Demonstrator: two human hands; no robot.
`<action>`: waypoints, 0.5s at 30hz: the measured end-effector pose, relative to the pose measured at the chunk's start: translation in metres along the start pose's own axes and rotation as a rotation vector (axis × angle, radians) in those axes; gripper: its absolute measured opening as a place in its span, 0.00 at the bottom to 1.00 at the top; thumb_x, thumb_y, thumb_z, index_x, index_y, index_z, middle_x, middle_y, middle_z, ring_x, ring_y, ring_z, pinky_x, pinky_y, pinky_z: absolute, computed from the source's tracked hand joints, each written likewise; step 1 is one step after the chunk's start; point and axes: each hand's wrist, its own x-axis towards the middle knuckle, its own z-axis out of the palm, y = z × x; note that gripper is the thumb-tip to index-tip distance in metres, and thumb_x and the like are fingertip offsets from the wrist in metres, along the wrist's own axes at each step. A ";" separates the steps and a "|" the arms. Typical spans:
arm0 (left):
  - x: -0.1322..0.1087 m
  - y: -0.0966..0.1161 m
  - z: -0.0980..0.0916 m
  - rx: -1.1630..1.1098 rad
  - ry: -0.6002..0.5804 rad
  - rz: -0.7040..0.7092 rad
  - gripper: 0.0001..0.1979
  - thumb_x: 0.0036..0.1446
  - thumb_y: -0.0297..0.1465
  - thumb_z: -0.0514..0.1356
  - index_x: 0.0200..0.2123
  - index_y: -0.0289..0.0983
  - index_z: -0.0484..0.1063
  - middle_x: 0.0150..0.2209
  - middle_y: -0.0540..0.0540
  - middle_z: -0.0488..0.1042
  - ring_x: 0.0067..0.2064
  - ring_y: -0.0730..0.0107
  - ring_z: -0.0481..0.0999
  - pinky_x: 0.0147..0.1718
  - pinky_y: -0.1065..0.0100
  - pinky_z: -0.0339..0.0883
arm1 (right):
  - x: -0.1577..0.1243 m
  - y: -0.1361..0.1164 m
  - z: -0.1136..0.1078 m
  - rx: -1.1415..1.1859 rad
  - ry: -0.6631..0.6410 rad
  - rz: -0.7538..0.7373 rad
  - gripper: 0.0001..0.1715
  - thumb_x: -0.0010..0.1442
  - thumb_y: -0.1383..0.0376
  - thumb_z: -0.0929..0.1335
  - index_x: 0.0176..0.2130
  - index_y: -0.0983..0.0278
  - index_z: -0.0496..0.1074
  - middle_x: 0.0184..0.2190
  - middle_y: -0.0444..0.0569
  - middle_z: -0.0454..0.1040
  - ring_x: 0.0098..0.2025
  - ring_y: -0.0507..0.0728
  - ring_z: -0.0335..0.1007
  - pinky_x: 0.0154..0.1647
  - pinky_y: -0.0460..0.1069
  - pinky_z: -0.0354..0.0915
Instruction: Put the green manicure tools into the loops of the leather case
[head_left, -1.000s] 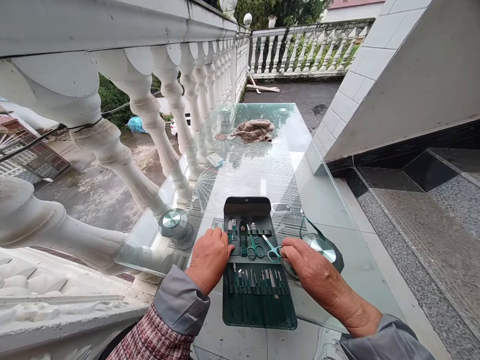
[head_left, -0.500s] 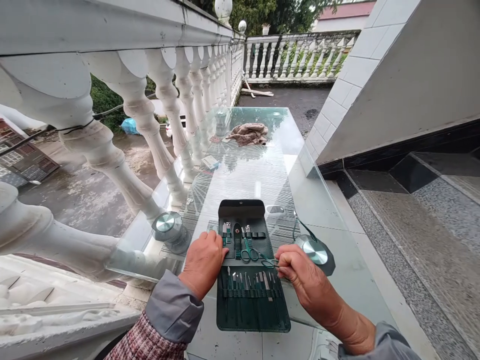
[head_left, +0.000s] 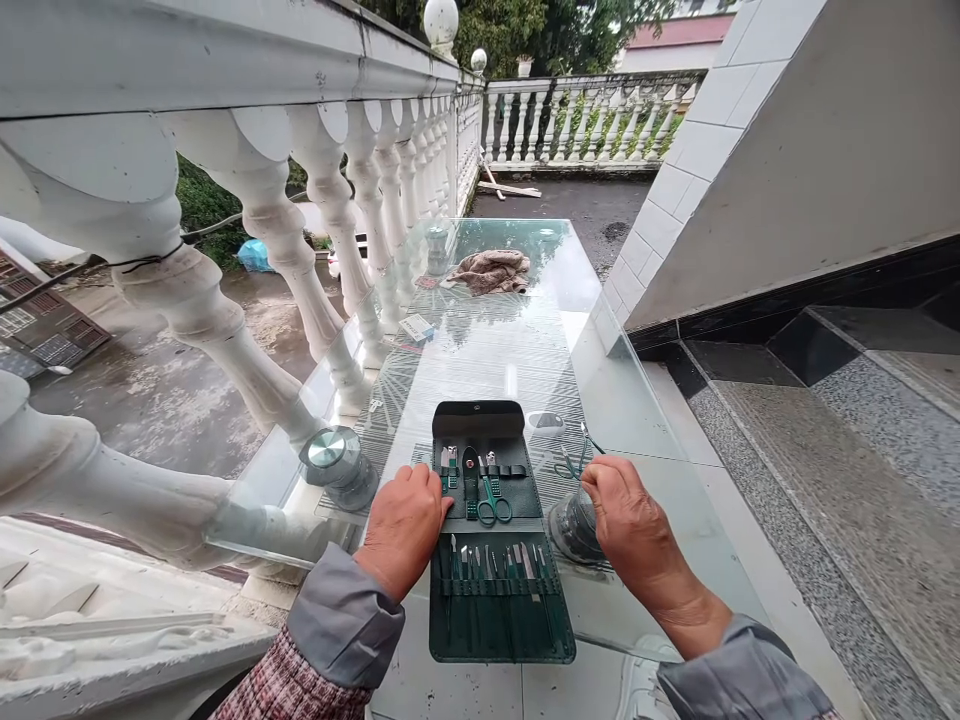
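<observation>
A dark green manicure case (head_left: pixel 491 640) lies unfolded on the glass table, with several slim metal tools strapped along its lower flap. Nail clippers (head_left: pixel 452 468) and a pair of green-handled scissors (head_left: pixel 495 511) sit in its upper part. My left hand (head_left: pixel 403 520) is closed at the case's left edge, thumb over the border. Off the case's right side, my right hand (head_left: pixel 628 515) pinches a smaller pair of green-handled scissors (head_left: pixel 567 466); their loops show and my fingers hide the rest. Just beyond lie green-handled nippers (head_left: pixel 589 437), partly covered by the hand.
The glass table (head_left: pixel 637 400) stretches ahead between a white balustrade (head_left: pixel 217 310) and granite stairs (head_left: pixel 795 460). A brown cloth (head_left: pixel 491 272) lies toward its far end. A small box (head_left: pixel 416 327) is at the left. Round table supports (head_left: pixel 337 465) show beneath the glass.
My right hand has moved away from the case, to the right and farther forward, carrying the small scissors toward the nippers. My left hand stays at the case's edge.
</observation>
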 end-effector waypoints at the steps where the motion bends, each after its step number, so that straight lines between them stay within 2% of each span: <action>1: 0.000 0.000 0.000 0.000 -0.001 -0.002 0.09 0.61 0.34 0.55 0.33 0.34 0.70 0.32 0.43 0.70 0.35 0.59 0.68 0.31 0.64 0.60 | 0.000 0.000 0.003 -0.046 -0.011 -0.012 0.10 0.64 0.69 0.56 0.34 0.62 0.64 0.36 0.52 0.68 0.38 0.55 0.66 0.36 0.49 0.64; 7: -0.001 0.000 -0.001 0.008 -0.019 0.000 0.10 0.62 0.34 0.54 0.35 0.34 0.70 0.33 0.42 0.70 0.36 0.60 0.69 0.31 0.64 0.61 | 0.004 0.001 0.013 -0.302 -0.062 -0.056 0.09 0.62 0.70 0.58 0.32 0.64 0.65 0.33 0.53 0.69 0.35 0.57 0.62 0.35 0.51 0.59; 15: -0.001 0.000 -0.001 0.016 0.006 0.008 0.09 0.61 0.33 0.55 0.33 0.34 0.71 0.32 0.43 0.70 0.35 0.61 0.68 0.32 0.64 0.61 | 0.006 0.002 0.014 -0.317 -0.126 -0.055 0.09 0.60 0.73 0.60 0.31 0.64 0.66 0.33 0.52 0.70 0.35 0.57 0.61 0.33 0.50 0.55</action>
